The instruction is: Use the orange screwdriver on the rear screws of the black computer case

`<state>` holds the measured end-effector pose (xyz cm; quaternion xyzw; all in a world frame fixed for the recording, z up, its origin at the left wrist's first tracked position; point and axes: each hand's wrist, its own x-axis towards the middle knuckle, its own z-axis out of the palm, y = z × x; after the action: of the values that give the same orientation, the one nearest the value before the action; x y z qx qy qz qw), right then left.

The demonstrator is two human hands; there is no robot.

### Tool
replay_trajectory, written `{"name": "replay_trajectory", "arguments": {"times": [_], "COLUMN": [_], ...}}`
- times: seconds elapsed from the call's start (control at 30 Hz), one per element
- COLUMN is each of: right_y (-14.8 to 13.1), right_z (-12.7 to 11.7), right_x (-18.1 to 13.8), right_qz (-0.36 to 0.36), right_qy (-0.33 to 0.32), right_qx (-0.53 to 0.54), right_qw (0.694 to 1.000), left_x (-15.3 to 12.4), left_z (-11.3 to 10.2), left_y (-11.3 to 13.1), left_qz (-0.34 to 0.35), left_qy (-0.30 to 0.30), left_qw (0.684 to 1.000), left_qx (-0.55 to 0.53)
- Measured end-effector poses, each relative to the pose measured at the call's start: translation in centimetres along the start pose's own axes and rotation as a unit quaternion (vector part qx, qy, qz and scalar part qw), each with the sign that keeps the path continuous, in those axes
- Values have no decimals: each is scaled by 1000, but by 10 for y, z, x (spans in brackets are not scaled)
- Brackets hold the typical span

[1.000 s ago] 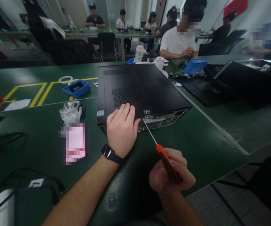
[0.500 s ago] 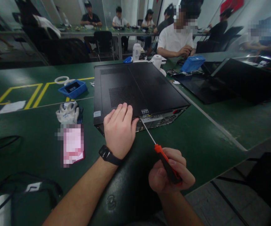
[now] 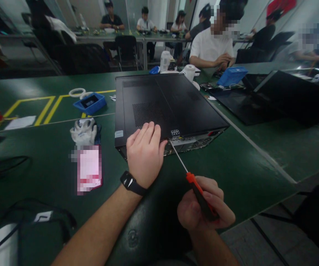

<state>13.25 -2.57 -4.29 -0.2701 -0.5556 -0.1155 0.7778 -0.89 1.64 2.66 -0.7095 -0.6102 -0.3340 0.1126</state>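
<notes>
A black computer case (image 3: 170,103) lies flat on the green table (image 3: 231,170), its rear panel facing me. My left hand (image 3: 145,153), with a black watch on the wrist, rests palm down on the case's near top edge, fingers together and flat. My right hand (image 3: 205,210) is closed round the orange and black handle of a screwdriver (image 3: 194,184). The thin metal shaft runs up and left, and its tip touches the rear panel just right of my left thumb.
White work gloves (image 3: 84,131) and a pink pouch (image 3: 89,168) lie left of the case. A blue tray (image 3: 90,102) and tape rolls sit further back. Black panels (image 3: 259,103) and another blue tray (image 3: 231,75) are to the right. People sit at the tables behind.
Only the view has shifted slightly. Both hands and the screwdriver stay in the same place against the case.
</notes>
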Motion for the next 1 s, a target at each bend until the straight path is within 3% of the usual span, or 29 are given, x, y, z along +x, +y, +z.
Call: {"name": "replay_trajectory", "arguments": {"times": [0.47, 1.0], "right_y": [-5, -3], "right_z": [-4, 0], "right_x": [1, 0], "right_qz": [21, 24], "right_qy": [-26, 3], "right_qx": [11, 6], "right_qw": [999, 1000], "left_x": [-1, -1], "left_z": [0, 1], "left_y": [-1, -2], "left_qz": [1, 11], "left_qy": [-4, 0], "left_qw": [1000, 1000], "left_qx": [-9, 1]}}
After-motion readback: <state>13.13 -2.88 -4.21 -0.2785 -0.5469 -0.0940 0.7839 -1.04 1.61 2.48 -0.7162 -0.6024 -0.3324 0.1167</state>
